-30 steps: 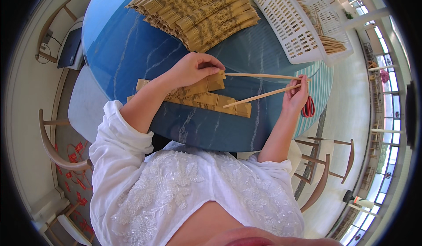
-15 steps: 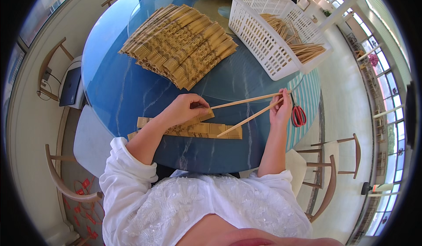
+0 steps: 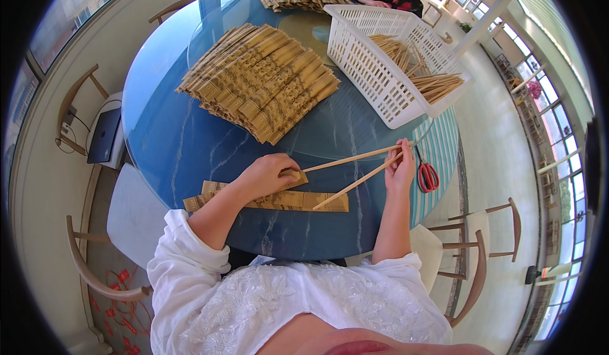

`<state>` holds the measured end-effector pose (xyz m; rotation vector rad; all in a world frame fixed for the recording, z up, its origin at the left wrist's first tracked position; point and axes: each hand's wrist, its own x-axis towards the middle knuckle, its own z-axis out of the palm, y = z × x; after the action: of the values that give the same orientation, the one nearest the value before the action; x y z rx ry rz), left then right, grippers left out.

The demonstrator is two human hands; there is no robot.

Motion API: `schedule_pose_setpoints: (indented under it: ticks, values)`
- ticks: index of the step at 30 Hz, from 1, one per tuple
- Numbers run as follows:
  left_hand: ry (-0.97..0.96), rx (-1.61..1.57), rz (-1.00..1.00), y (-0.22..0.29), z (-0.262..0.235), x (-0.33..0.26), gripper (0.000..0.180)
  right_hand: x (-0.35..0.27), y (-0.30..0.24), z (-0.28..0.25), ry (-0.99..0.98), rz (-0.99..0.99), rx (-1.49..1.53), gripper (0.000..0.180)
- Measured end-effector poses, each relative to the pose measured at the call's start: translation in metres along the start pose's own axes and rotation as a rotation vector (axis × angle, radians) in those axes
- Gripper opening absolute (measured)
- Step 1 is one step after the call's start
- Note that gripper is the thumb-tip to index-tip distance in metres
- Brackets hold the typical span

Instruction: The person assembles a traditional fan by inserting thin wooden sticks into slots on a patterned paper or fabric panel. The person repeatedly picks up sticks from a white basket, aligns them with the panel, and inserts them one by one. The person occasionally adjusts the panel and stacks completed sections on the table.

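My left hand [image 3: 268,175] pinches the end of a gold-brown paper chopstick sleeve [image 3: 299,180] above the table. In my right hand [image 3: 399,168] are two wooden chopsticks, held near their right ends and spread in a narrow V. The upper chopstick [image 3: 352,158] reaches left to the end of the held sleeve; whether its tip is inside I cannot tell. The lower chopstick [image 3: 355,185] slants down, its tip over another paper sleeve [image 3: 317,201] that lies on the table under my left hand. More sleeve ends show by my left wrist.
A big heap of filled-looking paper sleeves [image 3: 260,79] lies ahead on the blue round table [image 3: 209,145]. Beyond my right hand stands a white plastic basket [image 3: 374,85] of loose chopsticks. Red-handled scissors [image 3: 427,177] rest at the right. Another person [image 3: 387,0] sits across.
The view has shifted slightly, so the table sits lower in the picture. Both hands keep their grips, and the upper chopstick's tip stays by the sleeve's end.
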<state>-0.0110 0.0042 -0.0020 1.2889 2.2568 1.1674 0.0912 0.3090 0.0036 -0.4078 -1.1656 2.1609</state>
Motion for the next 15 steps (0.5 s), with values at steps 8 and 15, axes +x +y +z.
schedule_pose_setpoints:
  ticks: [8, 15]
  values:
    - [0.009, -0.093, -0.082, 0.0071, -0.0044, 0.0024, 0.018, -0.001, 0.0042, 0.0019, 0.018, 0.037, 0.01, 0.022]
    - [0.017, -0.092, -0.03, 0.0037, 0.0, 0.0012, 0.016, -0.0003, 0.0069, -0.0003, -0.006, 0.071, 0.046, 0.021]
